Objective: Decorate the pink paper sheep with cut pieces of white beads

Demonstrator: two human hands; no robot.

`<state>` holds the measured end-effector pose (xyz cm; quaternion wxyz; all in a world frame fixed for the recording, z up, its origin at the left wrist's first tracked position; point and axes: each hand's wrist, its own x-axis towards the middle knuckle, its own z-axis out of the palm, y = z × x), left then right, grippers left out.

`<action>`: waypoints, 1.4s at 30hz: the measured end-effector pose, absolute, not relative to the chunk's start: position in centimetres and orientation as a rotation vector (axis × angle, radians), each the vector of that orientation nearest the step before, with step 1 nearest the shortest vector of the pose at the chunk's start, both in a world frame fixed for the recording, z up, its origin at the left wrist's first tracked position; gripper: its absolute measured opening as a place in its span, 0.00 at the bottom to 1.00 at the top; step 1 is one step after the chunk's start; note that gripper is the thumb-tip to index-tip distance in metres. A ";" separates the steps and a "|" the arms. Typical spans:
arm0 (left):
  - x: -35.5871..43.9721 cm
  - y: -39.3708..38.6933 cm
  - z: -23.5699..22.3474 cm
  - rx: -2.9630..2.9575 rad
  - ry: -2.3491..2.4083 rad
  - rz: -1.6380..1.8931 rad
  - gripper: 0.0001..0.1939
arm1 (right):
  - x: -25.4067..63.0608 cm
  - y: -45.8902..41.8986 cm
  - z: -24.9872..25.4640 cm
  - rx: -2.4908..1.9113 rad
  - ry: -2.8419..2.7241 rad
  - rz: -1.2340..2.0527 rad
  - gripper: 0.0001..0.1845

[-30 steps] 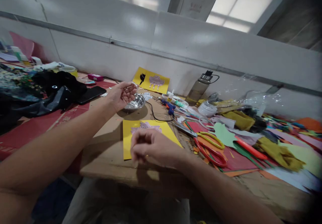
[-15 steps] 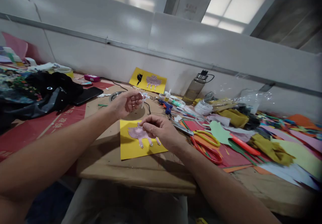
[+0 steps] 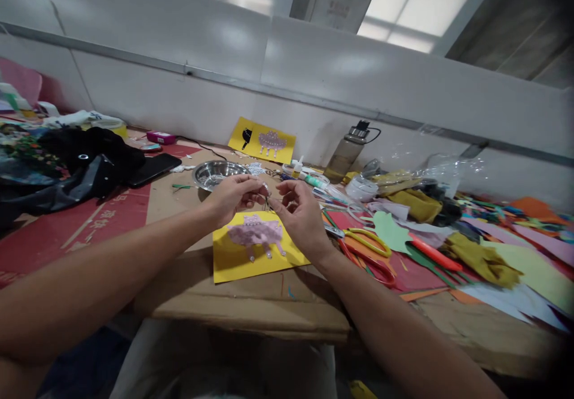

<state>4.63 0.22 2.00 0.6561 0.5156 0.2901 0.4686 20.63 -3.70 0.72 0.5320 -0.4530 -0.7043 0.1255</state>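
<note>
My left hand (image 3: 235, 197) and my right hand (image 3: 300, 213) meet fingertip to fingertip above a yellow card (image 3: 251, 249). Both are pinched on something tiny that I cannot make out. The card lies on a cardboard sheet (image 3: 197, 291) and bears a pink cloud-like shape (image 3: 255, 231) with small beads on it. Just beyond my left hand stands a round metal bowl (image 3: 213, 174).
A finished yellow card (image 3: 262, 140) leans on the white wall. Red-and-yellow scissors (image 3: 368, 252), a water bottle (image 3: 346, 154), glue tubes and several coloured paper scraps crowd the right. A black bag (image 3: 85, 160) and a phone (image 3: 150, 170) lie at the left.
My left hand came back from the metal bowl to above the card. My right hand lifted off the card and rose to meet it, fingertips together.
</note>
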 end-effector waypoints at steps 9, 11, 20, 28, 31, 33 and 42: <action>5.6 -1.2 1.6 1.278 0.757 1.014 0.06 | 20.6 -3.6 0.8 -1.104 -1.793 0.078 0.05; 5.7 -1.4 1.7 1.273 0.767 1.009 0.06 | 20.6 -3.7 0.9 -1.112 -1.795 0.121 0.05; 5.8 -1.5 2.2 1.228 0.738 0.990 0.08 | 21.0 -3.2 1.0 -1.140 -1.623 0.496 0.09; 6.1 -1.6 1.9 1.105 0.633 0.985 0.07 | 20.6 -3.1 1.1 -0.925 -1.215 1.086 0.11; 6.1 -1.5 1.6 1.063 0.537 0.958 0.08 | 20.4 -3.4 1.3 -0.886 -1.163 1.196 0.12; 6.1 -1.4 1.5 1.061 0.515 0.960 0.08 | 20.3 -3.6 1.3 -0.861 -1.144 1.242 0.12; 6.2 -1.4 1.7 1.126 0.584 1.023 0.10 | 20.4 -3.5 1.1 -0.878 -1.166 1.219 0.12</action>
